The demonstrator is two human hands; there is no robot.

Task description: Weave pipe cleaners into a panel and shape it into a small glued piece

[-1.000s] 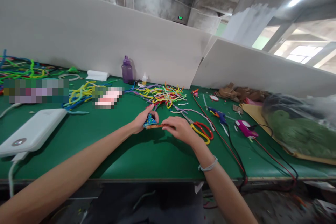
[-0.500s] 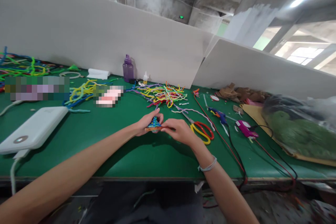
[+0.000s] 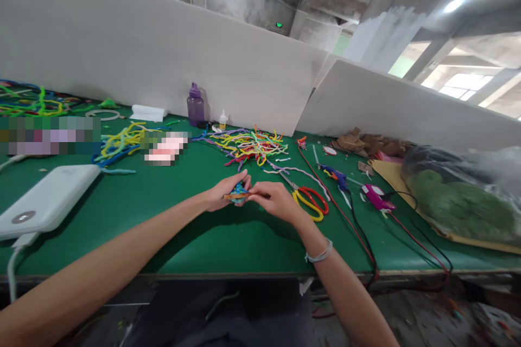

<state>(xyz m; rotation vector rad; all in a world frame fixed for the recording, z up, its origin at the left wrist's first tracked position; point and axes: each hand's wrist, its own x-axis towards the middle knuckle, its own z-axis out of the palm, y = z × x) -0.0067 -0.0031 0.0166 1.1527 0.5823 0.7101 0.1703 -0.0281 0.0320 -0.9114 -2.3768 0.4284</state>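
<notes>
A small blue and green woven piece [image 3: 237,190] with an orange-brown strip along its near edge is held above the green table. My left hand [image 3: 221,193] is wrapped round its left side, thumb up. Fingertips of my right hand [image 3: 273,199] pinch the strip's right end. Beyond the hands lies a heap of multicoloured fuzzy stems [image 3: 254,145]. Scissors with red and yellow handles [image 3: 310,203] rest just right of my right hand. Which stems make up the held piece is too small to tell.
A white power bank [image 3: 49,198] with a cable lies left. A purple bottle [image 3: 196,107] and small glue bottle [image 3: 222,120] stand behind. Rightward are a blue glue gun [image 3: 336,177], a magenta device [image 3: 378,197], cords and a plastic bag of green material [image 3: 459,200].
The held piece has tilted, so less of its blue top shows above the strip. Both hands keep hold of it. The whole view has shifted slightly.
</notes>
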